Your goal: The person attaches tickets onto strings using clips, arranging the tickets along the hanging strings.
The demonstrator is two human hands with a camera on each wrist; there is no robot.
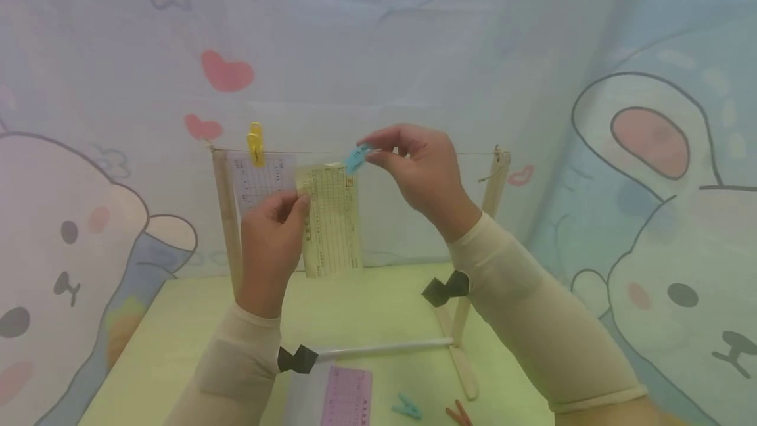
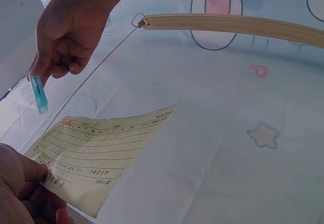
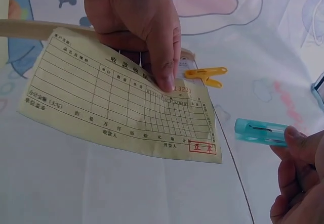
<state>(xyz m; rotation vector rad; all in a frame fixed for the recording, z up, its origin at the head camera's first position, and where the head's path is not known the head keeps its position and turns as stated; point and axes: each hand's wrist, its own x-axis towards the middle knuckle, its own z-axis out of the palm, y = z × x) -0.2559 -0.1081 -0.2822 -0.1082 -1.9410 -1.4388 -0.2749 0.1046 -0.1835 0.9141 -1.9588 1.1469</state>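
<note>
My left hand (image 1: 267,252) pinches the side of a yellow receipt slip (image 1: 332,229) between thumb and fingers. The slip's top edge lies right at a thin string (image 1: 440,153). My right hand (image 1: 424,173) pinches a light blue clothespin (image 1: 355,159) by its handle end. In the right wrist view this clothespin (image 3: 259,132) points toward the slip's red-stamped corner, with a gap between them. A yellow clothespin (image 1: 255,144) grips the string and a whitish printed slip (image 1: 266,179), partly hidden behind my left hand.
Two wooden posts, left (image 1: 225,215) and right (image 1: 495,183), hold the string. A white bar (image 1: 384,348) runs low across the frame. On the yellow-green table (image 1: 177,347) lie a pink slip (image 1: 347,396), a blue clothespin (image 1: 407,407) and an orange clothespin (image 1: 459,414).
</note>
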